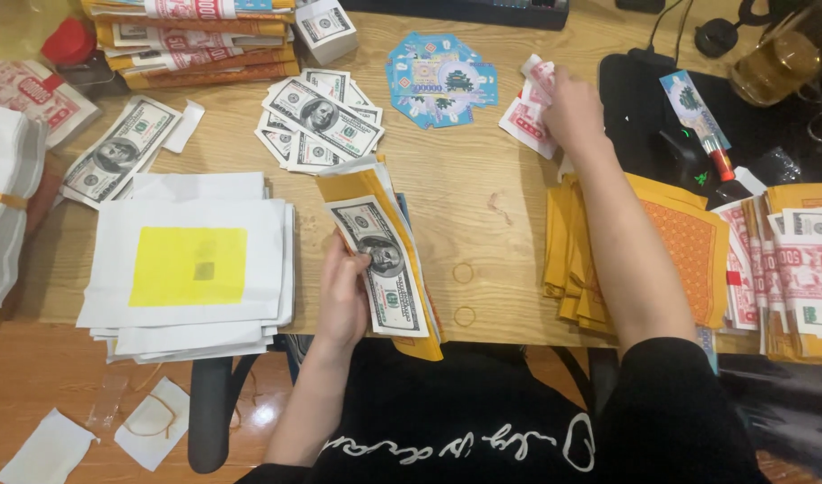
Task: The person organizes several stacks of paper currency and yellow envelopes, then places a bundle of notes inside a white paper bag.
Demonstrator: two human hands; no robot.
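The bundle [384, 260] of yellow sheets topped with a grey banknote-style sheet sits at the table's near edge, about six o'clock from the table's middle, gripped by the left hand [344, 291], whose fingers close around its left side while the thumb presses on the top note. The right hand [568, 108] reaches far out to one o'clock and is pinched shut on a few red-and-white notes [529, 112] lying in a small heap there.

Around the bundle: at twelve o'clock a loose fan of grey notes [319, 121], beyond it at one o'clock a fan of blue cards [442, 81]. At nine o'clock lies a white stack with a yellow square [189, 264], and a further grey pile [120, 152] at ten o'clock. At three o'clock sits a heap of orange sheets [688, 246], partly under the right forearm. Two rubber bands [464, 294] lie on the wood just right of the bundle.

By my reading, the step in hand is gathering one kind of paper after another into a set; the red notes seem the current pick. Adding them would call for lifting only a few cleanly and laying them squarely on the held bundle.
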